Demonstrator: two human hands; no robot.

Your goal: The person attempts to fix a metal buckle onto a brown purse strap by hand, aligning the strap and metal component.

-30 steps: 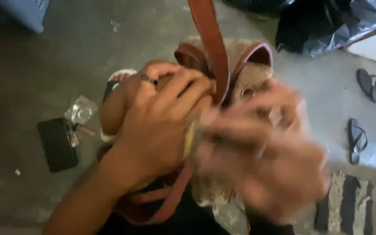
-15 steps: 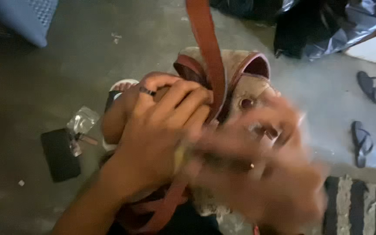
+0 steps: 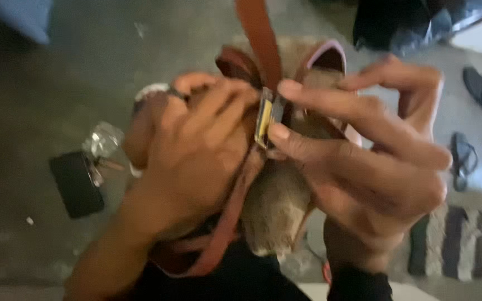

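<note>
The fingers (image 3: pixel 308 97) of the right hand (image 3: pixel 375 167) were pressed together on a small flat metal buckle (image 3: pixel 267 116), pinching it between forefinger and thumb at the middle of the view. The left hand (image 3: pixel 196 150) lay curled just beside the buckle, fingers closed over the brown leather strap (image 3: pixel 255 39) and the top of the bag (image 3: pixel 280 195). A ring (image 3: pixel 177 93) sat on one left finger.

The strap ran upward from the buckle to the top edge of the frame, and a second length ran downward from the buckle past the left wrist. The tan bag with reddish-brown trim sat directly behind and below the buckle, held against the person's lap.

On the grey floor (image 3: pixel 85 67), well left of the buckle, lay a black phone (image 3: pixel 76 184) touching a crumpled clear wrapper (image 3: pixel 102 139). Well right of the buckle lay two dark sandals (image 3: pixel 464 161) and a striped mat (image 3: pixel 450 239). A dark plastic bag (image 3: pixel 403 25) lay above and right of the buckle.
</note>
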